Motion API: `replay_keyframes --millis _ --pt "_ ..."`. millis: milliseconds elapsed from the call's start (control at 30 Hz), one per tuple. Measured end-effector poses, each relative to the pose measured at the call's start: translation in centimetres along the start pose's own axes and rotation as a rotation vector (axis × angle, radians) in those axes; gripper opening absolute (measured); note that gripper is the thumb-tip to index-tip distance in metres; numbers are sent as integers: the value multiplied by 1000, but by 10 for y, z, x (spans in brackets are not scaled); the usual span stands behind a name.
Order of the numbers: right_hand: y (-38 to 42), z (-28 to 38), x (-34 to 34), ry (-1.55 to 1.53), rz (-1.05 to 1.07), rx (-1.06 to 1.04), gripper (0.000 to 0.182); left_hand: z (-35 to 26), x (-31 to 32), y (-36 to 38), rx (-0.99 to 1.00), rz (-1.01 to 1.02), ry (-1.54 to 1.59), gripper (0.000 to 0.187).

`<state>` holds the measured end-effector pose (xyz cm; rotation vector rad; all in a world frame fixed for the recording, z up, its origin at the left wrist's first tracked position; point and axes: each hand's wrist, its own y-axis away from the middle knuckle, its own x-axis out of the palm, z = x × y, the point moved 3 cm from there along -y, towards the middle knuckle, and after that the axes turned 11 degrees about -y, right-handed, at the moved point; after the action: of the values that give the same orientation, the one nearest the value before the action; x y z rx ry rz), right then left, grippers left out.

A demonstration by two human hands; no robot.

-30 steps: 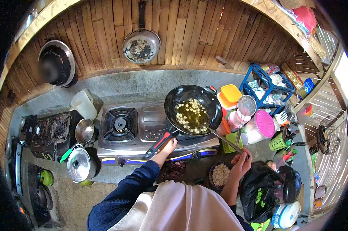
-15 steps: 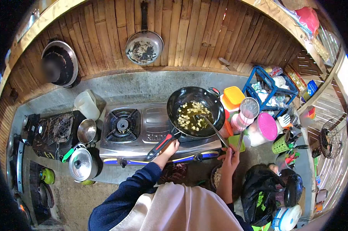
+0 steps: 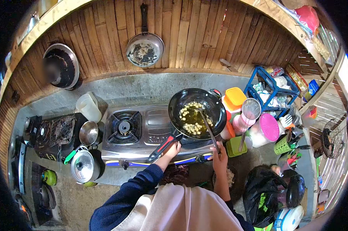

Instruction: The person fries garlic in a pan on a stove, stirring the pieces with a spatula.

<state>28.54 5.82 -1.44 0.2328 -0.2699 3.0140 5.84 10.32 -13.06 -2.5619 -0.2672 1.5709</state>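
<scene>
A black wok [image 3: 174,111] sits on the right burner of the gas stove, with pale chopped pieces [image 3: 193,128] in yellowish oil. My left hand [image 3: 173,150] is closed at the wok's black-and-red handle [image 3: 162,149], partly hidden by it. In my right hand [image 3: 219,157] is a long metal spatula [image 3: 209,129], slanting down into the wok with its end among the pieces. A round wire strainer [image 3: 251,109] leans over the containers right of the wok, its handle end a little to the right of my right hand.
The stove's left burner [image 3: 124,127] is bare. To the left stand a lidded pot [image 3: 84,165], a small metal pot [image 3: 88,133] and a blackened grill [image 3: 62,129]. Rightward are a green container [image 3: 236,146], a pink-lidded tub [image 3: 269,127] and a blue rack [image 3: 272,86].
My right hand has moved left and slightly down, away from the strainer's handle. The spatula's end has shifted up and left in the wok, and the pieces have spread differently.
</scene>
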Motion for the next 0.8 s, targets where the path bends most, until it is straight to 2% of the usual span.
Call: replay_keyframes --millis 300,400,467,600,700,800 --pt "2 19 -25 -91 -167 -26 24 0 1 0 -43 59 56 29" --pt "7 43 -25 -113 -223 -102 20 5 11 0 -47 83 24 31" --pt "8 53 -27 -119 -284 -177 16 4 9 0 -8 -10 2 33" --pt "12 66 -35 -83 -336 -235 14 1 4 0 -19 -6 8 32" --pt "12 66 -39 -90 -304 -326 12 0 0 0 -38 45 -1 32" --pt "12 65 -38 -100 -312 -321 11 1 3 0 -37 35 4 31"
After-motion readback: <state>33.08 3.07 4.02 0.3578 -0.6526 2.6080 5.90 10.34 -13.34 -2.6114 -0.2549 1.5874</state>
